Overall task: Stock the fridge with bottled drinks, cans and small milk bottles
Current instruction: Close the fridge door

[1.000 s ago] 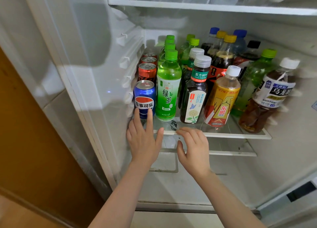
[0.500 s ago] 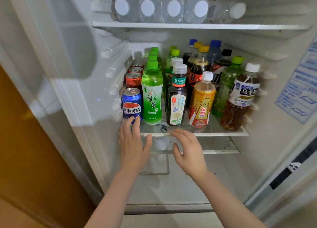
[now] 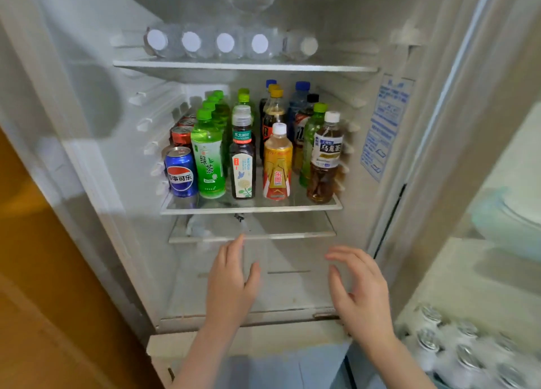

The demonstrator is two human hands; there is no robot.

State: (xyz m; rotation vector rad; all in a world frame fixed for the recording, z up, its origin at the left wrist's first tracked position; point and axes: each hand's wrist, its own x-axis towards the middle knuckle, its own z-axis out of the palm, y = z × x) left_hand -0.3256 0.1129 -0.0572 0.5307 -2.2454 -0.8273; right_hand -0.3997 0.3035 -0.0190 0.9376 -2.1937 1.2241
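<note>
Inside the open fridge (image 3: 131,242), on the top shelf (image 3: 246,66), five water bottles (image 3: 225,43) lie on their sides. Their round white caps face out.

On the middle shelf (image 3: 251,209) the drinks stand up in rows. The front row has five things. They are one blue cola can (image 3: 181,173), one green tea bottle (image 3: 207,160), one dark bottle (image 3: 242,160), one yellow bottle (image 3: 277,166) and one brown tea bottle (image 3: 325,160) with a white cap. Behind the blue can I count two red cans (image 3: 181,135), and there may be more that are hidden. The green tea row shows four green caps. Further back are two more green caps, two yellow caps, two blue caps and one black cap. One more green cap stands just behind the brown tea bottle.

Under that is a lower glass shelf (image 3: 292,235). One blue sticker (image 3: 383,131) is on the right wall.

Two bare hands are held out low in front of the fridge, well apart. The left hand (image 3: 231,283) has straight fingers and holds nothing. Its fingertips are up by the lower shelf's edge, and I cannot tell if they touch it. The right hand (image 3: 360,289) has loose, spread fingers and holds nothing too.

At the bottom right, outside the fridge, is a pack of silver-topped drinks (image 3: 456,347), too blurry to count.
</note>
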